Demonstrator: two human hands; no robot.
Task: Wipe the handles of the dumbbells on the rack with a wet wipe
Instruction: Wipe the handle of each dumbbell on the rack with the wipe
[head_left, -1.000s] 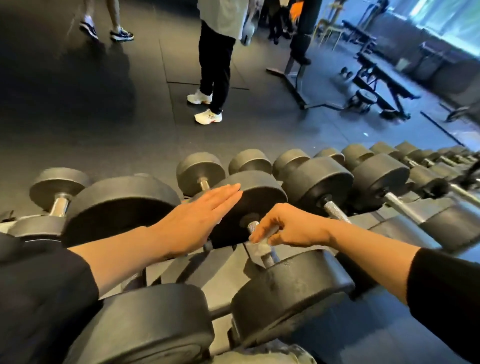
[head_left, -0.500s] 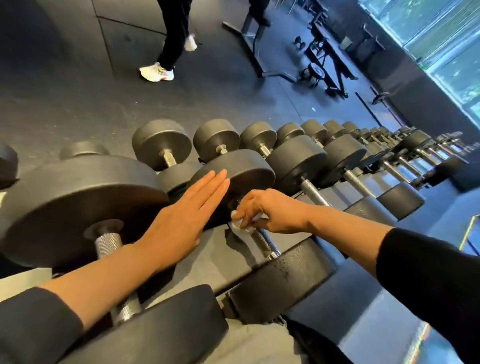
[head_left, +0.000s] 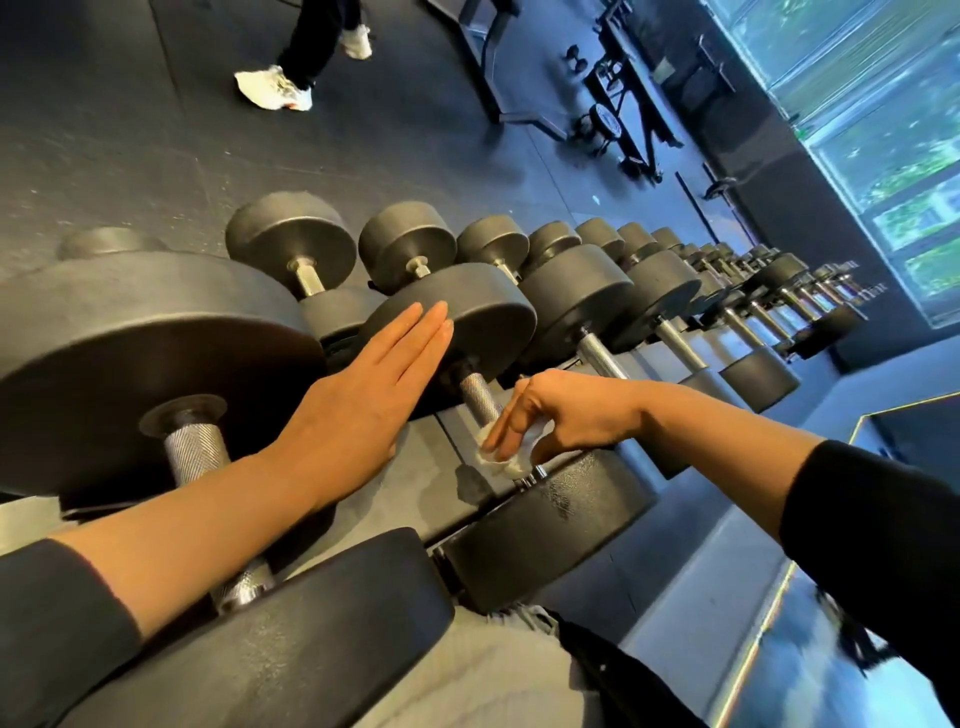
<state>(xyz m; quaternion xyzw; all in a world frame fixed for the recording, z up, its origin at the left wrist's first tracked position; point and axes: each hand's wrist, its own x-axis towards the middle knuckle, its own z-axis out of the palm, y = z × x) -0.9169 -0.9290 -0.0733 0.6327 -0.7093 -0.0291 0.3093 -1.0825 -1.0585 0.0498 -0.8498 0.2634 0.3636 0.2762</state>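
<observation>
Fingers of my right hand (head_left: 561, 415) curl around the wet wipe (head_left: 506, 457) and clamp it onto the knurled handle (head_left: 478, 397) of the dumbbell (head_left: 483, 312) on the rack (head_left: 415, 467). Half a second ago that hand gripped the handle up near the far weight head; now it sits at the near end, hard against the near weight head (head_left: 545, 519), and bare knurled steel shows beyond my knuckles where the wipe had been. White folds of the wipe poke out under my fingertips, touching the rack shelf just beneath.

My left hand (head_left: 363, 400) lies flat and unclenched, fingers straight and together, pressed on the far weight head just beyond them, as it was before. It holds nothing. To the left of that hand a larger dumbbell (head_left: 145, 364) rests on the rack, its handle passing under my forearm.

Beyond my right hand the row of smaller dumbbells (head_left: 675, 312) runs off toward the windows (head_left: 883, 156). Past both hands, on the dark floor (head_left: 130, 130), a person's white shoes (head_left: 272, 88) have shifted right since the earlier frame.
</observation>
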